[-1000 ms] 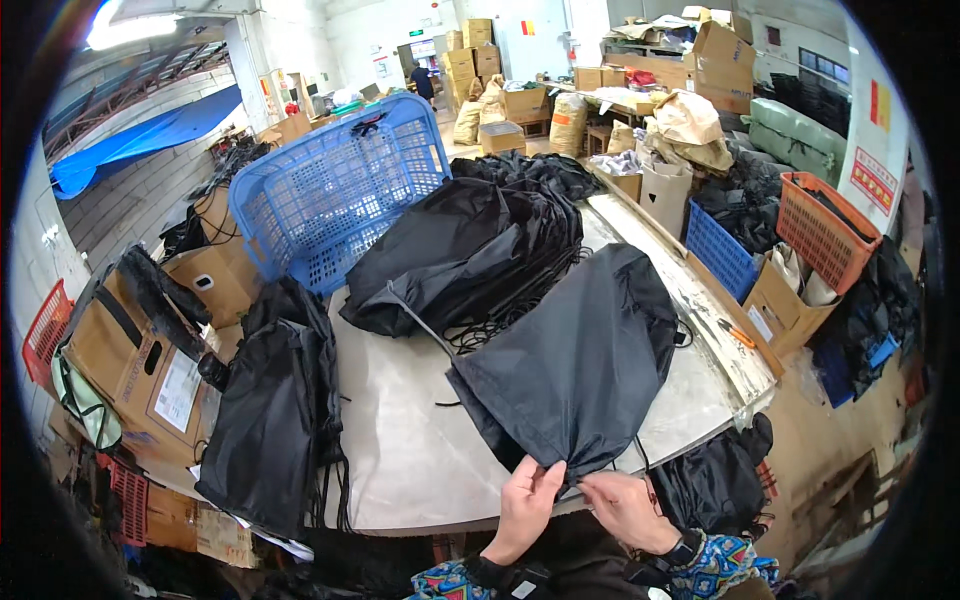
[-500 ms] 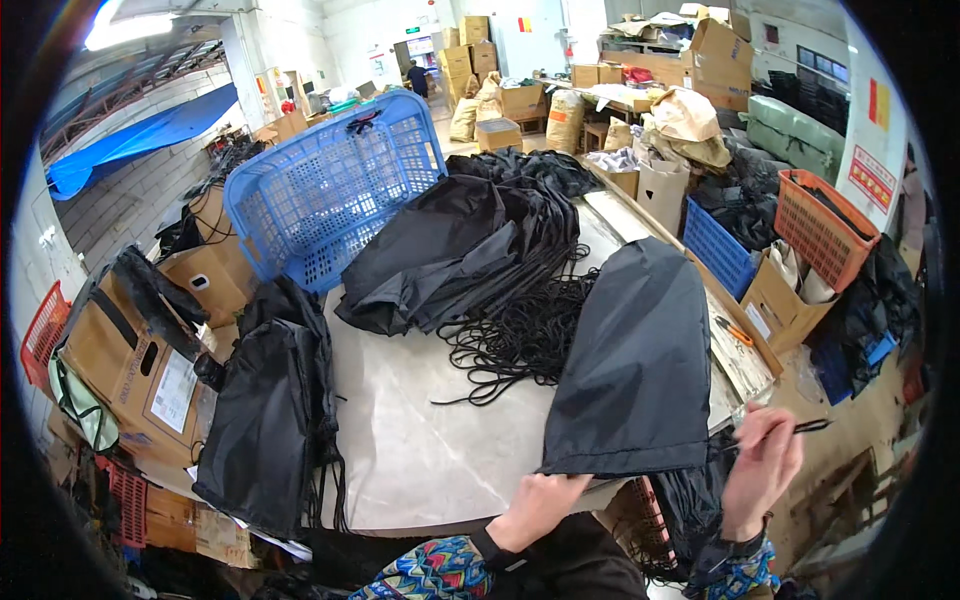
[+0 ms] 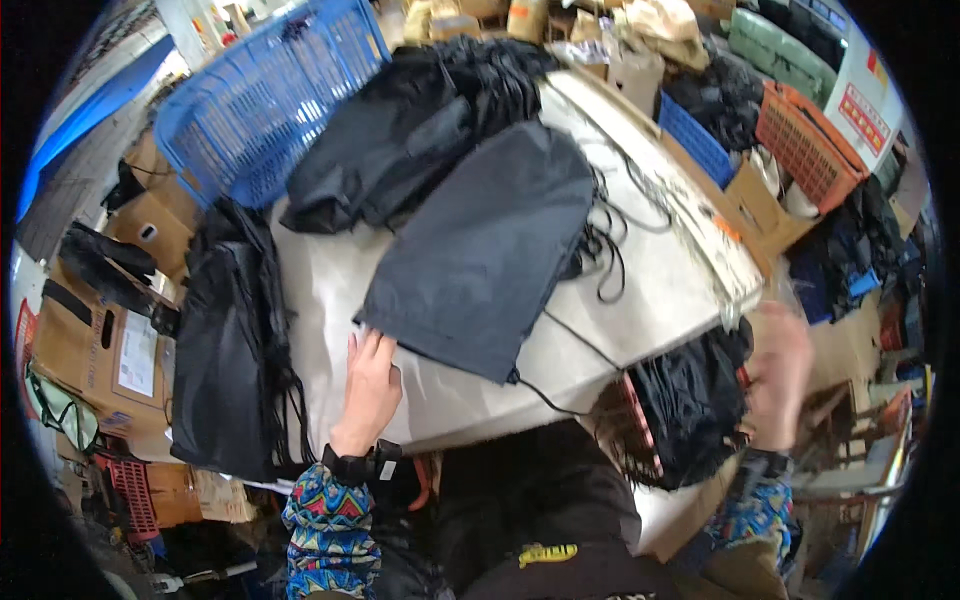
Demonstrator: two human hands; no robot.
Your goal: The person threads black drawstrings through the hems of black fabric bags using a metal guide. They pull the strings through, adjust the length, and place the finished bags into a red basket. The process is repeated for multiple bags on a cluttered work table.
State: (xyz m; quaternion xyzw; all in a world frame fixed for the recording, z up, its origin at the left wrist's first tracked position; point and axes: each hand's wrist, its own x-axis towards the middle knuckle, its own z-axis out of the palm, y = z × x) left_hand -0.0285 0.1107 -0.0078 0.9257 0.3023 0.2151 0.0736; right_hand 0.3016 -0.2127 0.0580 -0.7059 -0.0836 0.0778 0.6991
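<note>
One dark drawstring bag (image 3: 490, 245) lies flat on the white surface (image 3: 660, 290), its lower corner just beside the left hand (image 3: 368, 385). That hand rests palm down on the surface, fingers spread, gripping nothing. The right hand (image 3: 780, 375) is blurred off the surface's right edge, near a bundle of black bags (image 3: 690, 400) hanging there; whether it grips anything cannot be told. More black bags (image 3: 400, 150) are heaped beyond, beside a blue plastic basket (image 3: 250, 110).
</note>
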